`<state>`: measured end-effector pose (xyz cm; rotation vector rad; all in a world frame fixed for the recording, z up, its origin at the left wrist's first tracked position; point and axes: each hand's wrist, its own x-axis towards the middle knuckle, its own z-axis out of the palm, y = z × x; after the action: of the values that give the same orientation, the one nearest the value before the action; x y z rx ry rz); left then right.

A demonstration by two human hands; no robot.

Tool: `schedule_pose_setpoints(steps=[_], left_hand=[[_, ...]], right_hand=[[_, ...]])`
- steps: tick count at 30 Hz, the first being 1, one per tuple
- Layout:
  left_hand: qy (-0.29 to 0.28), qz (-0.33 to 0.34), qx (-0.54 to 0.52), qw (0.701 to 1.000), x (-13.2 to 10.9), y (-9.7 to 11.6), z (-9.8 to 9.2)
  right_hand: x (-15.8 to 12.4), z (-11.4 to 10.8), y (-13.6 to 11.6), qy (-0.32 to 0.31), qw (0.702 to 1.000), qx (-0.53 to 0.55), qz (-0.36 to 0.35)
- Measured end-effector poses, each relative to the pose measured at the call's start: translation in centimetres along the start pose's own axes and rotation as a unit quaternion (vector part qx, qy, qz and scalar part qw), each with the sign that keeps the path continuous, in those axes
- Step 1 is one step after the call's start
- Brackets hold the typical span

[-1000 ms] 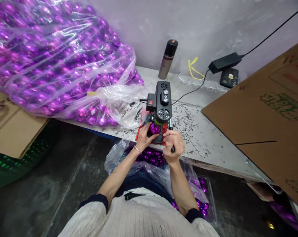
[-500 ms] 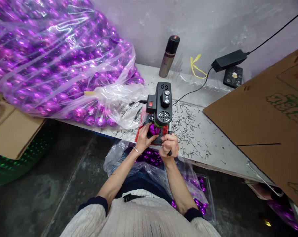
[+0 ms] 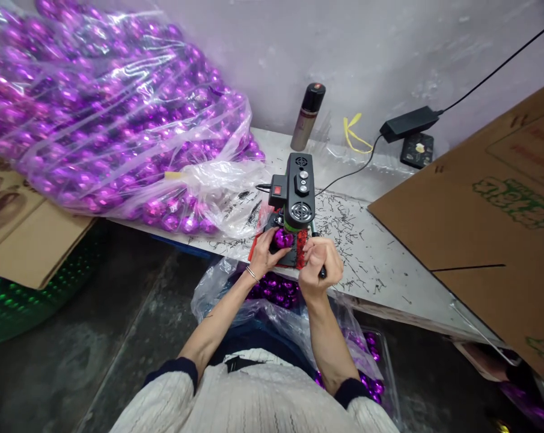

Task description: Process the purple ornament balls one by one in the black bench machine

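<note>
- Swinging outward, a worker's right hand (image 3: 320, 263) carries a black-gripped metal lever (image 3: 323, 272) away from the left hand (image 3: 265, 254), at the near edge of a pale, flat counter (image 3: 371, 264); a half-second-earlier frame shows the two hands closer together.
- That shift suggests the pull on the lever is eased for the moment, the handwork paused between strokes while the piece remains in place.
- A glossy purple faceted ball (image 3: 284, 238) sits just below the green-ringed head of a black upright machine (image 3: 300, 189) with round grilles, near the middle of the counter's near edge, above a black base plate (image 3: 290, 259). Whether ball and plate touch is hidden.
- Thumb and fingers of the left hand curve around the ball, pinching it from the left and near sides. The right hand makes a fist about the lever's grip, whose end pokes out below the fingers.
- Compared with the earlier frame, more of the ball shows in front of the machine's head, and the lever slants farther toward the counter's right end. The left hand keeps its hold.
- Unchanged around them: a clear plastic bag (image 3: 118, 120) packed with purple balls at the counter's left end, a dark-capped metallic can (image 3: 308, 117) by the back edge, a brown cardboard box (image 3: 479, 234) at the right end, and thin black clippings (image 3: 355, 231) strewn between machine and box.
</note>
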<state>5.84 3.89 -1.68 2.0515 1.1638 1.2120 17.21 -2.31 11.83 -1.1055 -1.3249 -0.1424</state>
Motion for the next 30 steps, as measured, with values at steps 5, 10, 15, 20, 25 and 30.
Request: schedule_pose_setpoints(steps=[5,10,15,20,25,30], left_hand=[[0.003,0.012,-0.007,1.0,0.3,-0.1,0.1],[0.004,0.002,-0.028,1.0,0.1,-0.1,0.1],[0.03,0.006,-0.027,0.999,-2.9,0.2,-1.6],[-0.072,0.083,0.022,0.994,-8.4,1.3,-4.8],[-0.148,0.133,0.076,0.977,-9.4,1.5,-5.3],[-0.025,0.042,0.081,0.996,2.5,-1.5,-6.7]], right_hand=[[1.7,0.1,-1.1,-0.011,0.999,0.007,0.049],[2.2,-0.1,-1.3,-0.019,0.998,0.004,0.058],[2.4,-0.3,-1.3,-0.027,0.998,0.017,0.053],[1.8,-0.2,-1.0,-0.018,0.998,0.026,0.052],[0.8,-0.2,-0.4,-0.02,0.999,0.016,0.036],[0.5,-0.5,-0.3,-0.029,0.999,0.012,0.013]])
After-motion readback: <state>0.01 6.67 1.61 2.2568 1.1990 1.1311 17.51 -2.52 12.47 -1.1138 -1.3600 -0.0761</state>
